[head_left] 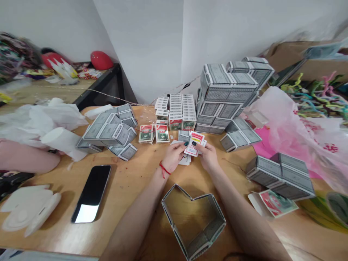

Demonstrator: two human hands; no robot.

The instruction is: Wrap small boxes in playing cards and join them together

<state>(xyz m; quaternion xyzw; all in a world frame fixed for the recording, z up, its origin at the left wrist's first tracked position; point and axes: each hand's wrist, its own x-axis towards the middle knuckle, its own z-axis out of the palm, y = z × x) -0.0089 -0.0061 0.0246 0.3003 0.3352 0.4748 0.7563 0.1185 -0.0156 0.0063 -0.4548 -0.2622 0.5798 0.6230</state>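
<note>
My left hand (174, 156) and my right hand (208, 155) meet over the middle of the wooden table (130, 188), both closed on a small fan of playing cards (194, 143) with red and white faces. A red string circles my left wrist. A few loose cards (185, 160) lie under my hands. In front of me, between my forearms, stands a hollow heart-shaped frame (193, 221) built of grey-backed cards.
Grey card blocks are piled at the left (110, 130), far right (228, 94) and near right (282, 174). Rows of card packs (176, 112) stand behind. A black phone (91, 193), white paper, a roll and a pink plastic bag (293, 134) lie around.
</note>
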